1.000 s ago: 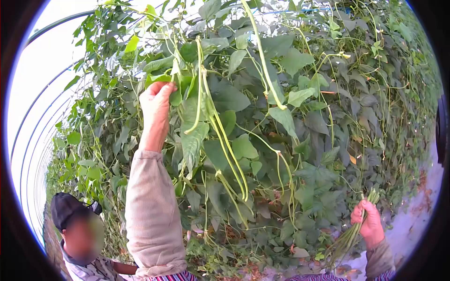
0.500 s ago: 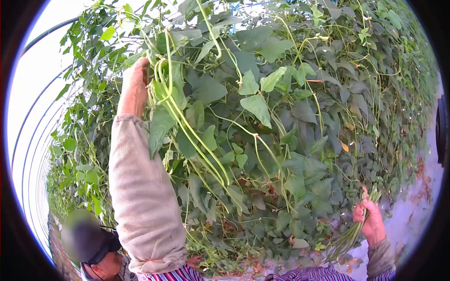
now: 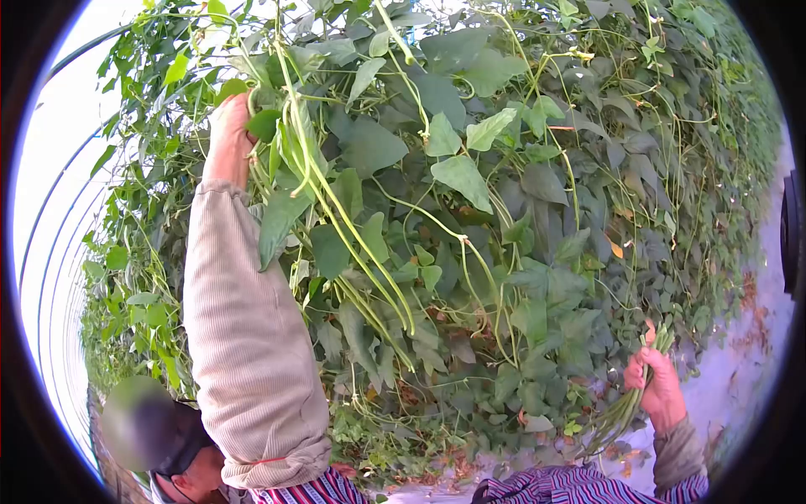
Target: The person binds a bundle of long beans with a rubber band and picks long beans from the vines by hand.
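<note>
My left hand [image 3: 228,139] is raised at the upper left among the vines, its fingers reaching behind leaves, so what they touch is hidden. Just right of it hang long green bean pods [image 3: 340,214] beside a broad leaf [image 3: 280,220]. More pods [image 3: 369,315] dangle lower down. At the lower right, my right hand [image 3: 662,388] is closed round a bunch of long green beans [image 3: 625,413], whose ends stick out above the fist and trail down to the left.
A dense wall of climbing bean plants [image 3: 554,294] fills the middle and right. Curved hoops [image 3: 59,176] arch at the left. A person in a dark cap [image 3: 180,437] is at the lower left, close to my left sleeve. Pale ground sheeting [image 3: 714,412] lies at the lower right.
My left hand has moved left and up, from beside the pods' stems to behind the leaves. The hanging pods sit further left in view. My right hand still holds its bunch.
</note>
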A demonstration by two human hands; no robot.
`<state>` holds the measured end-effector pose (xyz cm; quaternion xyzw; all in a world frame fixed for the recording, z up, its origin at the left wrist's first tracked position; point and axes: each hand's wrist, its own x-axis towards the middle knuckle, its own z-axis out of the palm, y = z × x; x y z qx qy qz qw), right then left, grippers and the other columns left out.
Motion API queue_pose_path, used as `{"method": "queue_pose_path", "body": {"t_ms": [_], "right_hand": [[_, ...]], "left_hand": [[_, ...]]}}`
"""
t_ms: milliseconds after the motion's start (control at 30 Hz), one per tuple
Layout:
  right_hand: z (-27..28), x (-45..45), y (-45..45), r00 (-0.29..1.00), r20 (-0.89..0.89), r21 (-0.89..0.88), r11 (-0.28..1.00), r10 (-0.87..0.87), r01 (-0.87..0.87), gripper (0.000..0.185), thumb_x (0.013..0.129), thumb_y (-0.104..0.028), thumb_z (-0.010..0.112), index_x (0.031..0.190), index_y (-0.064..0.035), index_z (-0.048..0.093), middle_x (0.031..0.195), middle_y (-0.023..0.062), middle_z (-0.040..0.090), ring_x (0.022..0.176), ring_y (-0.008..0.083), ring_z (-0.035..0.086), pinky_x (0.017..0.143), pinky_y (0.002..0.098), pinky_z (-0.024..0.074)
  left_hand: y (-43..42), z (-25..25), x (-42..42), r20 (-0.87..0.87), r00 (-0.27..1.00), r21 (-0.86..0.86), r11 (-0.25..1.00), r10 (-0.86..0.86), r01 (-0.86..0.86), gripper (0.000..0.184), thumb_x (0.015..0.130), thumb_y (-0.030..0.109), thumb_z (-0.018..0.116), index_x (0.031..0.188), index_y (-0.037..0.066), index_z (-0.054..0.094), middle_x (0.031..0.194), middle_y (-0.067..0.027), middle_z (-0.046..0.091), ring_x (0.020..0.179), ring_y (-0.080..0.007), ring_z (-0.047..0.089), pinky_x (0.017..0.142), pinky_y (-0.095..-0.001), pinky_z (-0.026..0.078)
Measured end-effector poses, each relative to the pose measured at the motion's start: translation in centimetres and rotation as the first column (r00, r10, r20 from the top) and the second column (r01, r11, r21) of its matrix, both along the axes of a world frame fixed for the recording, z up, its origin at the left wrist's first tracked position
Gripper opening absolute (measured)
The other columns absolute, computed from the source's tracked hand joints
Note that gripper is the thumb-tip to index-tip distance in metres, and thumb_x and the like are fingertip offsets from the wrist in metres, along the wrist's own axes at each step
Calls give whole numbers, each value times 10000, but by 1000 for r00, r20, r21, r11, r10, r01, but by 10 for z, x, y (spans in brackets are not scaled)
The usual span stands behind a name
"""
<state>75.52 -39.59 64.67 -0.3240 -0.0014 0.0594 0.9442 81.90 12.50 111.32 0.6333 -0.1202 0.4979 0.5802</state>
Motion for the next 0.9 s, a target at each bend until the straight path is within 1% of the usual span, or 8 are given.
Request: {"method": "queue_pose_path", "body": {"t_ms": [67,167,300,433,600,733,833,900], "right_hand": [[8,-6,3,999,45,-26,1000,11,-9,198,794,-159,653,859,-115,471,607,71,487,453,141,423,412,265,346],[10,-12,5,999,44,-43,999,9,-7,197,796,-174,652,825,-109,469,583,63,473,446,140,419,409,267,341],[6,-19,0,990,114,-61,995,83,-76,212,799,-197,656,787,-107,465,551,49,455,430,137,410,400,270,330],[20,-29,10,981,164,-144,986,108,-84,191,822,-190,641,793,-105,473,526,23,430,409,126,389,372,271,301],[29,-38,26,959,175,-141,970,223,-200,234,757,-5,669,880,-94,491,586,33,472,446,127,439,390,273,341],[46,-62,50,923,170,-256,920,344,-296,241,696,85,674,818,-43,511,644,61,546,464,121,488,406,253,373],[48,-75,59,882,157,-390,848,445,-358,232,714,60,713,876,-10,562,730,40,590,546,75,539,460,212,421],[52,-85,67,886,125,-404,838,447,-366,232,740,34,703,940,-16,597,750,-11,578,612,54,547,505,195,425]], "left_hand": [[6,-4,2,35,999,5,1000,-2,2,46,792,57,628,831,51,604,667,-58,584,472,-138,537,385,-270,424],[-4,-16,-10,167,932,-80,947,321,-312,110,817,65,574,897,3,617,756,-68,614,557,-151,553,458,-277,423],[-72,-61,-77,191,967,-228,966,168,-123,155,864,141,525,904,20,613,675,-30,540,530,-83,452,451,-201,334],[-124,-146,-143,244,967,-6,998,67,-67,151,907,133,499,942,18,590,632,-7,482,487,-67,389,417,-178,270],[-196,-281,-203,-116,990,241,965,-77,103,223,936,214,521,973,-1,567,574,-35,532,428,-84,444,373,-210,314],[-245,-367,-213,-463,857,155,931,-227,330,188,946,106,501,1085,-13,542,952,-163,675,816,-171,654,672,-254,504],[-284,-393,-202,-493,788,-147,928,-369,343,203,953,101,484,1108,-21,529,1037,-177,651,996,-205,614,858,-301,478],[-308,-409,-192,-304,835,-233,886,-459,401,214,957,96,471,1129,-23,521,1097,-191,624,1075,-224,578,948,-341,432]]}}
